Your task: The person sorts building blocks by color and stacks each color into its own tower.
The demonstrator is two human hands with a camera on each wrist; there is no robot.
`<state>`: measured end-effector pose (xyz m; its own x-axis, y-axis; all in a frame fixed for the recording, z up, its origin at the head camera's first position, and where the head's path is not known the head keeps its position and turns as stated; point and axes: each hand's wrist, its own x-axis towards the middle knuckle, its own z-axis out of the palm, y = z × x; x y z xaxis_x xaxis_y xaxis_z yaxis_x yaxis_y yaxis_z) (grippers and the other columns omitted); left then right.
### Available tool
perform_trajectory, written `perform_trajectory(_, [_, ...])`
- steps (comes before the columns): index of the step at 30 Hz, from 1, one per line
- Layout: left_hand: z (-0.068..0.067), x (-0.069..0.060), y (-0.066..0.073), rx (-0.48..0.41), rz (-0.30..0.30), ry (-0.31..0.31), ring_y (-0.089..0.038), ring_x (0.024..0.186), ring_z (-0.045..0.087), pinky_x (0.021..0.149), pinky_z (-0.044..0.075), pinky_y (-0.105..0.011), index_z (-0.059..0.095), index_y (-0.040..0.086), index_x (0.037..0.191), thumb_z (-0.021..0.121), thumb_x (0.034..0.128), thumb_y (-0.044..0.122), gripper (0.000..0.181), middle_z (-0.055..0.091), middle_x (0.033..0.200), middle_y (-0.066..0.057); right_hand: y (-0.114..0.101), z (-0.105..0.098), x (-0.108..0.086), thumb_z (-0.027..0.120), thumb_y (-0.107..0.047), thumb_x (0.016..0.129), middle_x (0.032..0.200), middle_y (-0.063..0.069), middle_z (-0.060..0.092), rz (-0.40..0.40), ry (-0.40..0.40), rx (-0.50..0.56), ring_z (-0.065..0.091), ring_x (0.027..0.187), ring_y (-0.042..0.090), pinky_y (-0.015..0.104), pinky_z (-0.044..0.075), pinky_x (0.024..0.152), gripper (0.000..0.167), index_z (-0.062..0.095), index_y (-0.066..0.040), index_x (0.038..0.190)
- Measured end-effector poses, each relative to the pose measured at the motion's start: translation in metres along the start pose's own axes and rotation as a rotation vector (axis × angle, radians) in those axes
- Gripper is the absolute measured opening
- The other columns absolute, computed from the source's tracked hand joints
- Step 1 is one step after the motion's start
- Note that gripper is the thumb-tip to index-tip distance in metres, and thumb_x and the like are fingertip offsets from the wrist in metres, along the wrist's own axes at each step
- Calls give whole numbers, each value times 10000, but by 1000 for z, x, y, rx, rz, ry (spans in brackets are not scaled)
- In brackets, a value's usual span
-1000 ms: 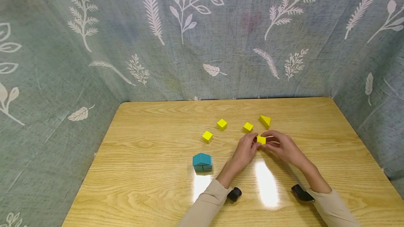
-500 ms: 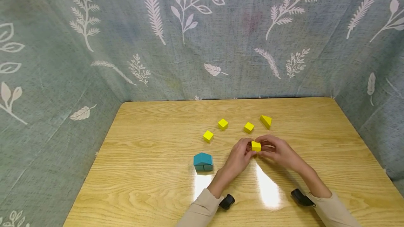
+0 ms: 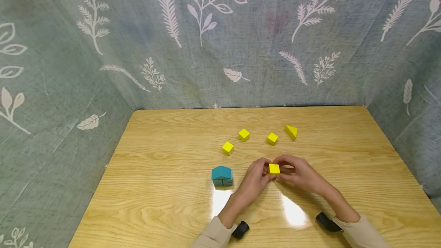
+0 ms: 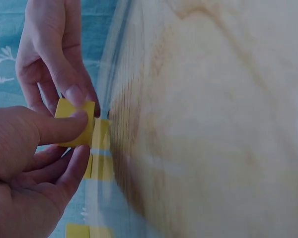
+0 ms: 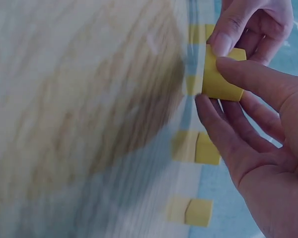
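Observation:
Both hands meet over the table, right of a small teal block house (image 3: 222, 176). Between them is a yellow block (image 3: 274, 169). My left hand (image 3: 254, 181) pinches it from the left, and my right hand (image 3: 302, 174) pinches it from the right. In the left wrist view both thumbs press the near face of the yellow block (image 4: 66, 110). The right wrist view likewise has the yellow block (image 5: 222, 85) between thumbs and fingers of both hands. Whether its underside touches the tabletop I cannot tell.
Farther back on the wooden table (image 3: 155, 171) lie yellow cubes: a left one (image 3: 227, 148), a middle one (image 3: 244, 135) and a right one (image 3: 272, 139). A yellow triangular block (image 3: 291, 132) is beside the right cube. Patterned cloth (image 3: 193, 68) hangs around the back and sides.
Both hands have come nearer the person and a little to the left, carrying the yellow block between them. The teal house and the other yellow blocks stay in place.

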<state>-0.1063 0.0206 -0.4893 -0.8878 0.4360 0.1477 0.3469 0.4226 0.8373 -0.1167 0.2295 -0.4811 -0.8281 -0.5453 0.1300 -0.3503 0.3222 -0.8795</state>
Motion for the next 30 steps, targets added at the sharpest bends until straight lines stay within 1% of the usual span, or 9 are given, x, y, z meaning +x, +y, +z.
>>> perform_trajectory(3, [-2,-6,1,12,-7,2,-105,895,596,770,527,-146,624,-20,1184,768,911,-6,308,634,1012,-58,-1,4,0,736,82,906,1186,159,659,-15,-18,-2,657,1117,281,384,582,922,329,640,17,1214])
perform_trajectory(8, [-5,-14,0,56,1,6,-118,887,602,775,532,-147,642,-24,1176,794,892,5,323,634,1000,-54,-3,10,1,740,88,898,1151,180,672,-76,-29,-26,674,1104,336,418,578,922,310,640,40,1188])
perform_trajectory(11, [-6,-16,-1,77,6,5,-111,894,605,784,540,-153,657,-11,1156,800,888,12,306,638,996,-49,-3,12,3,744,107,883,1129,187,677,-112,-30,-40,676,1082,372,438,579,914,309,641,53,1170])
perform_trajectory(15, [-6,-16,-4,76,-7,-3,-116,908,606,794,542,-160,663,-4,1134,801,887,14,283,643,992,-52,-3,15,4,752,114,873,1111,168,685,-139,-34,-74,678,1058,382,449,583,902,307,646,51,1154])
perform_trajectory(17, [-5,-16,-6,68,-13,-6,-127,911,611,797,544,-167,665,-6,1130,801,886,14,280,644,990,-56,-2,15,5,759,109,871,1109,156,688,-137,-36,-86,680,1057,378,444,584,902,307,649,43,1150])
perform_trajectory(24, [-6,-15,-9,45,-15,-1,-140,905,620,797,543,-172,670,-7,1122,804,883,28,276,640,980,-56,-3,14,6,779,59,878,1123,129,692,-78,-56,-104,683,1071,366,427,585,916,304,657,17,1153])
perform_trajectory(28, [-6,-15,-8,47,-16,1,-135,894,619,787,539,-168,673,-12,1114,810,874,25,279,646,977,-62,-6,8,7,774,27,897,1155,130,686,-39,-103,-105,680,1091,356,428,581,929,317,654,5,1189])
perform_trajectory(30, [-6,-14,-7,48,-18,2,-134,890,619,783,538,-167,673,-16,1119,812,870,22,287,649,980,-65,-8,3,7,740,38,921,1182,138,680,-22,-130,-114,675,1104,353,442,576,938,315,646,9,1220])
